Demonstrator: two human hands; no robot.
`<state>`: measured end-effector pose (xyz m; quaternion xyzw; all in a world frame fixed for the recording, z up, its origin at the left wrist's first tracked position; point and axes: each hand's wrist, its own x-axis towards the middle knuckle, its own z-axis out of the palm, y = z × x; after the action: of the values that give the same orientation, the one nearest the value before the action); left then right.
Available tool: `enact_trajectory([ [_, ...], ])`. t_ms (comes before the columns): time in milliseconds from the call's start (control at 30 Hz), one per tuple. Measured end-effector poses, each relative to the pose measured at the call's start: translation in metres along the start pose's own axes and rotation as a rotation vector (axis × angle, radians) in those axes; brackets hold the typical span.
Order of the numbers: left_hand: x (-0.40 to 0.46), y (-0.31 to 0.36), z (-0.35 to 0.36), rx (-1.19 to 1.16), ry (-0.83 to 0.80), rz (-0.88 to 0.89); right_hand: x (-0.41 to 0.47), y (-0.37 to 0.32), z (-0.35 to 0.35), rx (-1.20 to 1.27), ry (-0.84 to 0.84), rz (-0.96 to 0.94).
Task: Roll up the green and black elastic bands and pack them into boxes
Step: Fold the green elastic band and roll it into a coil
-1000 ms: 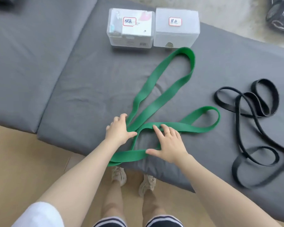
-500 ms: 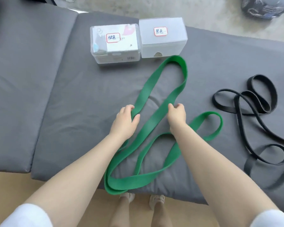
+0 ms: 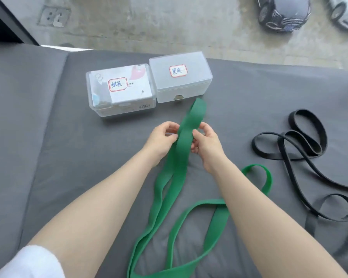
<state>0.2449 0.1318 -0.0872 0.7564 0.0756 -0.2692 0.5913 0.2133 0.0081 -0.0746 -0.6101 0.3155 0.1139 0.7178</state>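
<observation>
A long green elastic band (image 3: 179, 167) trails over the grey mat toward me. Its far loop is lifted and flattened between my hands. My left hand (image 3: 162, 138) pinches the band's left edge, and my right hand (image 3: 206, 142) pinches its right edge, both just below the loop's tip. A black elastic band (image 3: 301, 145) lies in loose coils on the mat to the right, untouched. Two closed clear plastic boxes stand side by side at the back: the left box (image 3: 121, 91) bears a label with blue writing, the right box (image 3: 180, 76) a label with black writing.
The grey mat (image 3: 68, 157) has a seam on its left with another grey pad (image 3: 18, 117) beyond. Concrete floor (image 3: 149, 23) lies past the far edge. Two parked cars (image 3: 283, 13) show at the top right.
Both hands moved from the band's separate strands to its far loop, lifted it off the mat and drew its two sides together. The camera tilted up.
</observation>
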Motion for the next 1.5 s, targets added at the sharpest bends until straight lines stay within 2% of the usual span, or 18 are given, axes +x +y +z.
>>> enact_trajectory([
  [133,-0.042,0.028,-0.012,-0.195,-0.002,-0.004,-0.038,-0.029,0.001,-0.169,-0.073,-0.096],
  [233,-0.079,0.056,-0.016,-0.32,0.003,-0.029,-0.076,-0.049,0.008,-0.056,-0.034,-0.146],
  [367,-0.13,0.079,-0.017,-0.322,0.048,-0.004,-0.129,-0.053,0.026,0.03,-0.071,-0.124],
  [533,-0.167,0.089,-0.027,-0.381,0.035,-0.058,-0.164,-0.048,0.041,-0.076,0.149,-0.208],
  [600,-0.172,0.091,-0.03,-0.389,0.007,-0.121,-0.17,-0.044,0.043,-0.086,0.169,-0.211],
  [767,-0.177,0.085,-0.026,-0.087,-0.099,-0.051,-0.186,-0.032,0.039,-0.123,0.101,-0.2],
  [867,-0.178,0.082,-0.018,0.105,-0.163,0.019,-0.193,-0.028,0.025,-0.066,-0.055,-0.219],
  [967,-0.171,0.078,-0.011,0.106,-0.094,0.006,-0.189,-0.033,0.0,-0.157,-0.221,-0.217],
  [1000,-0.168,0.076,-0.008,0.072,-0.064,-0.02,-0.185,-0.032,-0.011,-0.204,-0.203,-0.198],
  [1033,-0.165,0.072,-0.004,0.045,-0.039,-0.043,-0.179,-0.03,-0.024,-0.237,-0.089,-0.171],
  [1100,-0.157,0.064,0.006,0.008,-0.006,-0.072,-0.16,-0.003,-0.061,-0.366,0.379,-0.075],
  [1133,-0.152,0.06,0.01,-0.009,0.005,-0.08,-0.154,0.012,-0.079,-0.4,0.568,0.038],
  [1167,-0.147,0.055,0.014,-0.023,0.01,-0.084,-0.148,0.028,-0.093,-0.381,0.678,0.186],
  [1233,-0.136,0.047,0.019,-0.04,0.021,-0.073,-0.137,0.055,-0.108,-0.129,0.643,0.473],
  [1300,-0.127,0.04,0.022,-0.04,0.036,-0.045,-0.125,0.073,-0.107,0.094,0.537,0.606],
  [1367,-0.12,0.037,0.025,-0.041,0.032,-0.021,-0.111,0.082,-0.1,0.063,0.592,0.62],
  [1433,-0.114,0.042,0.028,-0.054,0.023,0.011,-0.095,0.092,-0.092,-0.099,0.671,0.611],
  [1500,-0.11,0.052,0.032,-0.063,0.021,0.034,-0.084,0.095,-0.083,-0.136,0.664,0.555],
])
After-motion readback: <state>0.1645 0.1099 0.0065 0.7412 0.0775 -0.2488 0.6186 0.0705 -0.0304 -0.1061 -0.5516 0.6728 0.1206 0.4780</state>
